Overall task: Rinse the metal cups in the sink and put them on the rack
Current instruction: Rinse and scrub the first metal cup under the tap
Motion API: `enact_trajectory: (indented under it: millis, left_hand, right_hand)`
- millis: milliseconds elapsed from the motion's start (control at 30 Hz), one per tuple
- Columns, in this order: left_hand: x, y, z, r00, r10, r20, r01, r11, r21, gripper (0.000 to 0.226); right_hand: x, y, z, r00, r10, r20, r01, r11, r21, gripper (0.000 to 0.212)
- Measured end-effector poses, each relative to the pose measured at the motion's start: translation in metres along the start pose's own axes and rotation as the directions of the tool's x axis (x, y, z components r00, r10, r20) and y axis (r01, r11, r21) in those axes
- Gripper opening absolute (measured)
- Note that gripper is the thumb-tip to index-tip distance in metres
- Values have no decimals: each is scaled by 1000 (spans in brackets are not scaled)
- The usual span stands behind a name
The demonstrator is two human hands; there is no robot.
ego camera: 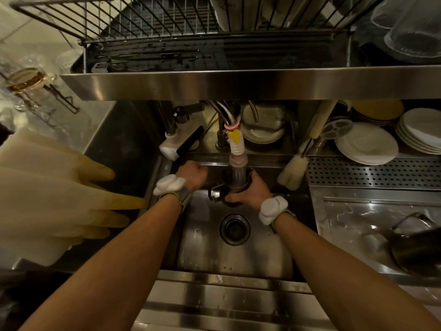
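R hand point(251, 191) wraps a metal cup point(235, 181) from the right side, fingers curled round its wall and pressed on it, holding it mouth-up directly under the faucet nozzle point(236, 155) so the spray falls straight inside; cup hangs over the far part of the sink point(214, 254), above and beyond the drain point(235, 229), so runoff prob. goes straight down. L hand point(192, 175) is just left of the cup, closed into a loose fist; what it grips, if anything, I can't tell — poss. a tap lever or the cup's handle, too dark to say. A dark handle-like bit sticks out left of the cup near the L wrist. Step looks like mid-rinse, cup not yet racked. Wire dish rack point(143, 22) sits overhead w/ a wet drip tray below it, so the cup would have to be lifted up and far. Bottle brush point(292, 173) leans at the right of the sink, stacked white plates point(367, 144) far right, rubber gloves point(59, 187) draped at left, all untouched.
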State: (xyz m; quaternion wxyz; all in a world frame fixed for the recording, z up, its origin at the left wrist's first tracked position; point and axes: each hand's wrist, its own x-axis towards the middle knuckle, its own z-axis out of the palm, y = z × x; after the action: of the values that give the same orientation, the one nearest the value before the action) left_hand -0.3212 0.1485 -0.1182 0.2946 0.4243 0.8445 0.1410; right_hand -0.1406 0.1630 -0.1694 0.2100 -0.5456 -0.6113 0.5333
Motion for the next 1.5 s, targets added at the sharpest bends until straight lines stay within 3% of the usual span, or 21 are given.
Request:
enact_trajectory:
  millis: [200, 367, 500, 633, 800, 933, 1133, 1267, 1433, 1500]
  left_hand:
    - [0, -5, -2, 999, 45, 21, -45, 999, 5, 33]
    - [2, -4, -3, 999, 37, -14, -38, 999, -9, 34]
    - [2, -7, -3, 997, 69, 28, -69, 998, -4, 35]
    - [1, -4, 0, 997, 49, 59, -50, 999, 7, 37]
    - [0, -2, 0, 993, 80, 91, -80, 997, 5, 36]
    - [2, -5, -3, 994, 39, 99, -40, 999, 8, 38]
    - [0, -4, 1, 990, 70, 124, -69, 998, -8, 38]
    - [-2, -1, 2, 990, 73, 119, -74, 997, 2, 37]
    - [-5, -3, 2, 981, 107, 164, -107, 994, -12, 39]
    - [-7, 0, 4, 975, 118, 189, -116, 993, -20, 40]
  right_hand:
    - [3, 2, -9, 1000, -5, -24, 5, 1000, 1, 87]
    - [1, 10, -5, 997, 30, 66, -26, 998, -63, 91]
    - [5, 10, -16, 999, 23, -45, -23, 1000, -8, 92]
    - [4, 9, -3, 998, 11, 60, -8, 999, -44, 91]
    - [5, 13, -20, 998, 39, -40, -40, 999, -28, 92]
    - [4, 6, -5, 997, 21, 81, -18, 999, -46, 94]
    - [4, 2, -17, 1000, 27, -12, -28, 996, -83, 91]
    - [4, 0, -13, 994, 30, 105, -17, 992, -122, 90]
    - [4, 4, -22, 999, 47, -7, -47, 993, -107, 92]
    - [2, -1, -15, 998, 56, 28, -53, 995, -88, 94]
